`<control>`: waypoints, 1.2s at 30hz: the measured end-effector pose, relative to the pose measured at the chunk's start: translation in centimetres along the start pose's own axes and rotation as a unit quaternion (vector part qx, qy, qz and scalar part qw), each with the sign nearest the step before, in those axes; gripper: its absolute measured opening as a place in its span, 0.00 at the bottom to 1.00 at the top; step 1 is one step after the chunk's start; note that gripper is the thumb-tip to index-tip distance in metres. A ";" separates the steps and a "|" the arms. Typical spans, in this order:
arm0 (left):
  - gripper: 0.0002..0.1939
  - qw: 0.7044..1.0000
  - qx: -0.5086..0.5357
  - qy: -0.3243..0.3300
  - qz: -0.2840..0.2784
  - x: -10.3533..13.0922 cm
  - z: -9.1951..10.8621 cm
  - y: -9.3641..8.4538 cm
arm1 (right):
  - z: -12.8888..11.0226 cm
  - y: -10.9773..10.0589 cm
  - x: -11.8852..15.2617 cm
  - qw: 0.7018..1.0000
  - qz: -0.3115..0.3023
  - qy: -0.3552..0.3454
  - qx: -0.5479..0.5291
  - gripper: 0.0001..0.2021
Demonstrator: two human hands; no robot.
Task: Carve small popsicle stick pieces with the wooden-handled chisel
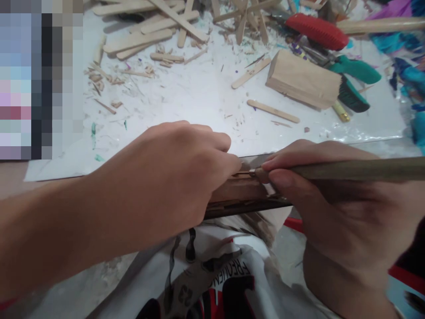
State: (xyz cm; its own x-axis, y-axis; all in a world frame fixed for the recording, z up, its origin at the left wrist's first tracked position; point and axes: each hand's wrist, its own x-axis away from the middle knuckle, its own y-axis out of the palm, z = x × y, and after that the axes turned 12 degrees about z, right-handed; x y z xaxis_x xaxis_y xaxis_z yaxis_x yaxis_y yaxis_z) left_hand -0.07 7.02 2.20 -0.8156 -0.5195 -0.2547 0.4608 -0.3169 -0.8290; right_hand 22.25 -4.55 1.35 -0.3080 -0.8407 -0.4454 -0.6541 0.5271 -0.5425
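Near the front edge of the table my right hand (332, 195) pinches a long tool with a round wooden handle (358, 169). A narrow collar and thin tip (247, 173) point left from it; the tool's exact kind does not show. My left hand (192, 164) is closed, palm down, beside the tip. Its thumb and index finger come up against the tip's end, and whatever they grip is hidden. Beneath both hands runs the brown table edge (239, 190), with thin slivers lying along it.
A white sheet (186, 102) covers the tabletop. Wooden craft sticks (139, 42) and shavings (102, 79) lie at the back left. On the right are a wooden block (303, 79), a red-handled tool (317, 31), green-handled pliers (357, 68) and blue scraps (411, 88).
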 end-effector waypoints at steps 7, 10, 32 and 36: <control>0.13 1.000 -0.012 -0.007 0.015 0.5 -0.2 0.4 | 0.0 0.8 -0.3 0.994 0.034 0.091 -0.042 0.07; 0.14 1.000 -0.005 -0.013 0.007 0.5 -0.3 0.4 | -0.1 0.9 -0.6 0.988 0.028 0.133 -0.077 0.08; 0.08 0.999 -0.019 0.023 0.021 0.8 -0.7 0.6 | 2.0 -0.2 0.9 0.995 0.026 -0.070 -0.065 0.13; 0.08 1.000 -0.005 -0.006 0.011 0.8 -0.8 0.8 | 2.7 -0.5 0.9 0.992 0.008 -0.081 -0.092 0.16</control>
State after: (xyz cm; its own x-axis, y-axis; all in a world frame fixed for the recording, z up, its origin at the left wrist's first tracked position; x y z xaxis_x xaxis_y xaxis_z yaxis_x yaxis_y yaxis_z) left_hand -0.62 6.99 0.96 -0.8012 -0.5354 -0.2674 0.4749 -0.2969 -0.8284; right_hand 24.15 -5.25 -0.73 -0.2152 -0.7932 -0.5696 -0.7695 0.4969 -0.4012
